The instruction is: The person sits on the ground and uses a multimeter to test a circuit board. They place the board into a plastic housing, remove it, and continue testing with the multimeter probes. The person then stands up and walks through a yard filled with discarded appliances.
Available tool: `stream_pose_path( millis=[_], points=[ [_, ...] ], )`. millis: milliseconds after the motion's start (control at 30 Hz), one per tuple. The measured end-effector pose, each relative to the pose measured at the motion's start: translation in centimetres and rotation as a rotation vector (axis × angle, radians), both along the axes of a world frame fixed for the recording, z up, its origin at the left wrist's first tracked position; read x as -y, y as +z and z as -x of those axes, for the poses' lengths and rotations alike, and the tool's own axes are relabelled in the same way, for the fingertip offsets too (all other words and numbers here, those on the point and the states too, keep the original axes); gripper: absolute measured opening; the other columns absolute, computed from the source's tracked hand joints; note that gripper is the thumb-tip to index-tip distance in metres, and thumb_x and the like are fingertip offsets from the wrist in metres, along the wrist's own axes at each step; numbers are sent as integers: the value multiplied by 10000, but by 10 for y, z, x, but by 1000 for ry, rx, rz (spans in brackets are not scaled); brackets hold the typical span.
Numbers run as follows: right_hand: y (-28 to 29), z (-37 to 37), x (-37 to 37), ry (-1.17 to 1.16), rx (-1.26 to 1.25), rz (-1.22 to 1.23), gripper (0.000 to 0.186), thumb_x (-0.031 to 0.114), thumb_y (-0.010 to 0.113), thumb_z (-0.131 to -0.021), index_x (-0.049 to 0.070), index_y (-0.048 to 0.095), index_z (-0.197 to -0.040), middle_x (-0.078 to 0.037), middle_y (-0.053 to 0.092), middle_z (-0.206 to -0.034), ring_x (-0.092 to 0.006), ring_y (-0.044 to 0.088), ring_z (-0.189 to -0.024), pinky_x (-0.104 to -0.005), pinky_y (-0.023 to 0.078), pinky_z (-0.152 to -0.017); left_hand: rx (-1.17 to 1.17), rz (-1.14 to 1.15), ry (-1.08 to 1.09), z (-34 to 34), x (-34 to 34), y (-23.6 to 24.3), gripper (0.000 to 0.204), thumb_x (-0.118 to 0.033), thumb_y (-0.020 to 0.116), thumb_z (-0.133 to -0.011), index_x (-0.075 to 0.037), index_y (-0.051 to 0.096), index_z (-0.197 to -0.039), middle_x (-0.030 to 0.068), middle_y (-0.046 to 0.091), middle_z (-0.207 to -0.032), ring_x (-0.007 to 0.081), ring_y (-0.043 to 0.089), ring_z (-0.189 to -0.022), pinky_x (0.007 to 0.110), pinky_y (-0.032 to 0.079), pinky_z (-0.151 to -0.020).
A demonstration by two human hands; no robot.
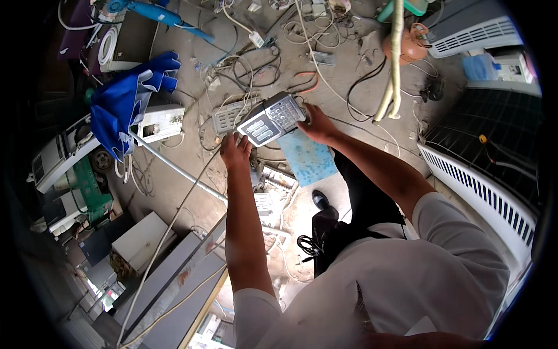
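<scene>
In front of me is a grey scale display unit [260, 129] with a keypad at one end and a dark panel of three readout windows at the other. It is tilted, its right end farther away. My left hand [235, 151] grips its near left end, fingers curled at the edge. At the keypad end, my right hand [317, 124] holds the opposite edge, thumb toward the top face. The undersides of both grips are hidden. Beneath the unit lies a blue stained sheet [307, 157] on the floor, and a pale slotted panel [229, 119] sits just beyond.
Loose cables [247, 72] tangle across the dusty floor. An orange gas cylinder [407, 43] and a thick wrapped hose [396, 64] are at the far right. A white slotted appliance [476, 192] stands at right. Blue cloth [125, 102] and a pale pole [174, 164] lie left.
</scene>
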State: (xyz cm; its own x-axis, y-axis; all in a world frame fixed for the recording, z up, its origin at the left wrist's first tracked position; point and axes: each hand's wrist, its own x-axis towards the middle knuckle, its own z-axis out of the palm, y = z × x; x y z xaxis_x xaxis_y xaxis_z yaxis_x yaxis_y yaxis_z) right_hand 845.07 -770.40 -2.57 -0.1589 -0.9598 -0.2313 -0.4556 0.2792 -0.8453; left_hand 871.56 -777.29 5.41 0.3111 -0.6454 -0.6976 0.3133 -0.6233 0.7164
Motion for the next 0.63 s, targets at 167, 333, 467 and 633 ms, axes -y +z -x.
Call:
stream_pose_path(
  millis=[167,333,467,633],
  points=[
    [-20,5,80,7,159,-68,641,294,705,-811,27,546,-1372,-223,631,-1294,-430,519,-1285,-476,451,-1066,27,-16,-3,37,32,-31,493,-356,542,-1042,-56,469,-1427,101,598,-1338,227,616,-1107,397,491,-946],
    [-3,-27,68,81,-63,-106,587,278,712,-762,102,610,-1312,-168,671,-1247,-435,538,-1210,-465,467,-1041,-88,-8,-15,53,45,-60,503,-329,506,-1065,64,476,-1378,202,580,-1348,294,612,-1216,386,513,-1013],
    [48,-37,55,119,-10,-147,603,236,709,-732,37,590,-1288,-167,643,-1279,-444,526,-1214,-478,484,-1020,-82,76,-131,113,64,-26,503,-336,514,-1064,77,499,-1350,210,613,-1297,308,619,-1211,397,511,-1033],
    [37,-62,37,402,-35,-84,748,360,762,-702,92,554,-1369,-220,577,-1395,-463,475,-1327,-516,361,-1141,-201,145,-457,153,41,11,689,-440,681,-961,71,484,-1380,230,596,-1328,368,599,-1237,524,460,-1088]
  ],
)
